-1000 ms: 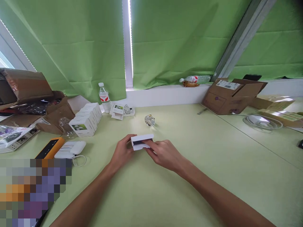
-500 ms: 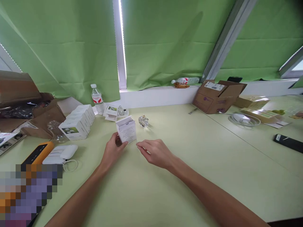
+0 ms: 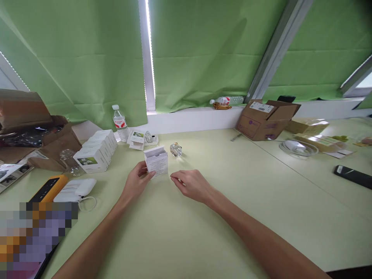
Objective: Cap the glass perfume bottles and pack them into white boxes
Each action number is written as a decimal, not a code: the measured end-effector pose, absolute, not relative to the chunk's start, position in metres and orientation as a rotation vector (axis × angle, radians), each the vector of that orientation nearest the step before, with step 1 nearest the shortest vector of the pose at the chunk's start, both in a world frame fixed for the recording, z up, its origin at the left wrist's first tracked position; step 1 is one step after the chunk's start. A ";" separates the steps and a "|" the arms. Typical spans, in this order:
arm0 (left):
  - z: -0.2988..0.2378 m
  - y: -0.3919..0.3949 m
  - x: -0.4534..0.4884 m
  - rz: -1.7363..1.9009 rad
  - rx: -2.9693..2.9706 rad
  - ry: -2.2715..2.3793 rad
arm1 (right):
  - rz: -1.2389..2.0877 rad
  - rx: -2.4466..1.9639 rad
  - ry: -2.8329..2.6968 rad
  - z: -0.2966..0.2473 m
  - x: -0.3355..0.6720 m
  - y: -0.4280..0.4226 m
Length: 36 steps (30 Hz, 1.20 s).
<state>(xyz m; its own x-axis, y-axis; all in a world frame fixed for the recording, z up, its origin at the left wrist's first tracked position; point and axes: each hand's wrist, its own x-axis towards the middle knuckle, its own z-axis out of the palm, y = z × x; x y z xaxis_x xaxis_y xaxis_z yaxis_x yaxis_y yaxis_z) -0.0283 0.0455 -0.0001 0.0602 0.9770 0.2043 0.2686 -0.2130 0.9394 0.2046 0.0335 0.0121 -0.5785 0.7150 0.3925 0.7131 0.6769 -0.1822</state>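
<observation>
My left hand grips a small white box that stands upright on the pale green table, its top flap lifted. My right hand rests just right of the box, apart from it, with fingers loosely curled and nothing in them. A small clear glass bottle lies on the table just behind the box.
A row of white boxes and a water bottle stand at the left. Brown cardboard, an orange device and a white charger lie near the left. A cardboard box, a cable and a dark remote are at right.
The box went from lying flat between both hands to standing upright in my left hand. My right hand let go and drew back to the right.
</observation>
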 end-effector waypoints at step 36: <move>0.002 0.032 -0.020 1.034 2.084 1.255 | -0.209 -0.905 -2.254 0.013 0.193 0.016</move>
